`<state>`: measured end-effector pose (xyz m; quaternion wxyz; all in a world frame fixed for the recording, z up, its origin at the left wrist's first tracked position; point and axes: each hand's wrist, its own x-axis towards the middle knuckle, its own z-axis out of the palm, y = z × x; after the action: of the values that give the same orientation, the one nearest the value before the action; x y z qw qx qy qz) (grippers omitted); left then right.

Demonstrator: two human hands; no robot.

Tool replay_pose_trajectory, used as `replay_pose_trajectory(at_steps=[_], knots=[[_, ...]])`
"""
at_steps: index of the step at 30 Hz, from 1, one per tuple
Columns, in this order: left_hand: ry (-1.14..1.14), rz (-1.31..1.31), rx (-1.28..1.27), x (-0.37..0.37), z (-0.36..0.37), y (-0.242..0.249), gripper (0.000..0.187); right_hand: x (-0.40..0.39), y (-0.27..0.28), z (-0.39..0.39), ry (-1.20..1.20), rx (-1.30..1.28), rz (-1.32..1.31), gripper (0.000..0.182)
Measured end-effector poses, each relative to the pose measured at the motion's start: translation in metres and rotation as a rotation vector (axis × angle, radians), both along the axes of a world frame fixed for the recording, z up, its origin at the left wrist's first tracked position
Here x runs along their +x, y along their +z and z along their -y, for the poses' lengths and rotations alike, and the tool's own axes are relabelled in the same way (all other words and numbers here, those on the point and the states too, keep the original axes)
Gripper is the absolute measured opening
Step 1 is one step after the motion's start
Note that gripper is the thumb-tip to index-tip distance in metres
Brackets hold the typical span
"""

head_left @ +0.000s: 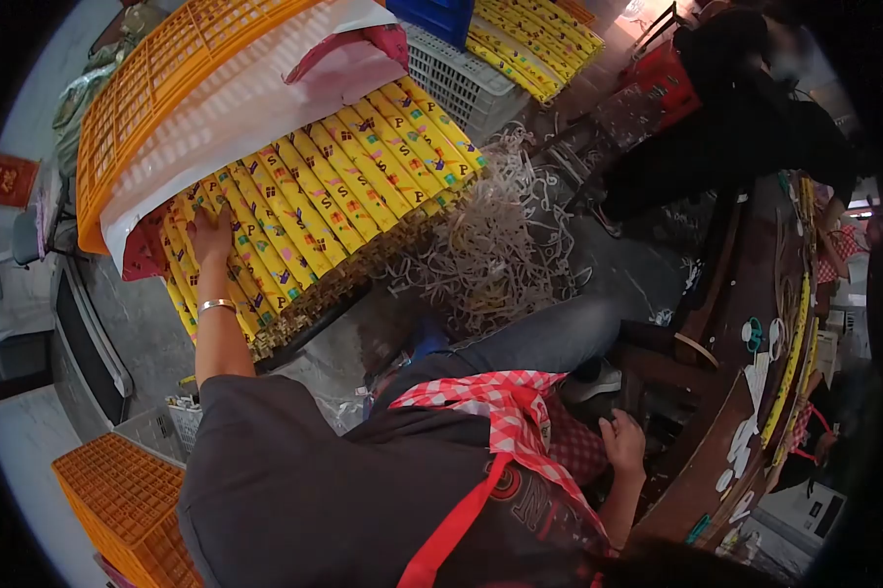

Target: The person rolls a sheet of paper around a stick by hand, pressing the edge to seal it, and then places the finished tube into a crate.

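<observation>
Right hand [622, 443] empty, loose by lap; left hand [209, 238] flat on yellow packs [334, 196].

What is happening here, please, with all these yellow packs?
A person leans over rows of yellow printed packs stacked in a crate. The left hand lies flat on the packs at the near end of the stack, a bangle on its wrist. The right hand rests low beside the wooden table, holding nothing visible. Pale paper shreds lie piled on the floor next to the crate.
</observation>
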<state>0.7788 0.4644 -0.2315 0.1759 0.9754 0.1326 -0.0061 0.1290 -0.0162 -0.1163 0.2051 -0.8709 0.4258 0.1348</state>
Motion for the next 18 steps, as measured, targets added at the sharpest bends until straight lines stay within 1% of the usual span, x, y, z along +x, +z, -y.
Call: replay_pose_trajectory(at_steps=[1, 2, 5, 7, 8, 9, 10, 11, 12, 13, 14, 16, 17, 18], knots=[[-0.023, -0.007, 0.022, 0.005, -0.004, -0.007, 0.087, -0.002, -0.005, 0.002, 0.035, -0.053, 0.038, 0.040], [-0.025, -0.001, 0.019, 0.003, -0.002, -0.005, 0.087, -0.001, -0.007, 0.003, 0.070, -0.106, 0.074, 0.038], [-0.005, 0.009, -0.056, -0.004, 0.000, -0.005, 0.089, 0.007, -0.006, 0.004, 0.050, -0.064, 0.064, 0.038], [-0.060, 0.002, -0.002, 0.009, -0.012, -0.019, 0.089, 0.007, -0.006, 0.002, 0.050, -0.076, 0.095, 0.038], [-0.046, -0.062, 0.059, 0.012, -0.008, -0.009, 0.087, 0.005, -0.007, 0.003, 0.055, -0.079, 0.117, 0.039], [-0.004, -0.072, 0.175, 0.015, 0.002, -0.003, 0.085, -0.003, -0.012, 0.004, 0.048, -0.109, 0.108, 0.040], [0.041, -0.084, 0.294, 0.009, 0.025, 0.020, 0.083, -0.005, -0.010, 0.003, 0.048, -0.117, 0.124, 0.040], [0.061, -0.001, 0.245, 0.012, 0.039, 0.022, 0.080, -0.005, -0.002, 0.002, -0.006, -0.072, 0.038, 0.042], [-0.030, 0.046, 0.281, 0.019, 0.053, 0.020, 0.080, -0.007, 0.002, 0.000, -0.063, -0.025, -0.049, 0.043], [-0.123, 0.091, 0.317, 0.031, 0.066, 0.013, 0.080, -0.009, 0.003, 0.000, -0.068, -0.030, -0.038, 0.043], [-0.165, 0.062, 0.258, 0.047, 0.080, 0.002, 0.079, -0.012, 0.004, 0.001, -0.068, -0.021, -0.064, 0.044], [-0.186, -0.113, -0.098, 0.083, 0.115, -0.002, 0.076, -0.017, 0.004, 0.002, -0.078, -0.020, -0.077, 0.045], [-0.339, 0.140, 0.205, 0.077, 0.140, 0.002, 0.074, -0.018, 0.003, 0.002, -0.086, -0.015, -0.086, 0.046], [-0.365, 0.118, 0.240, 0.079, 0.164, 0.011, 0.072, -0.018, -0.001, 0.002, -0.093, -0.010, -0.092, 0.047]])
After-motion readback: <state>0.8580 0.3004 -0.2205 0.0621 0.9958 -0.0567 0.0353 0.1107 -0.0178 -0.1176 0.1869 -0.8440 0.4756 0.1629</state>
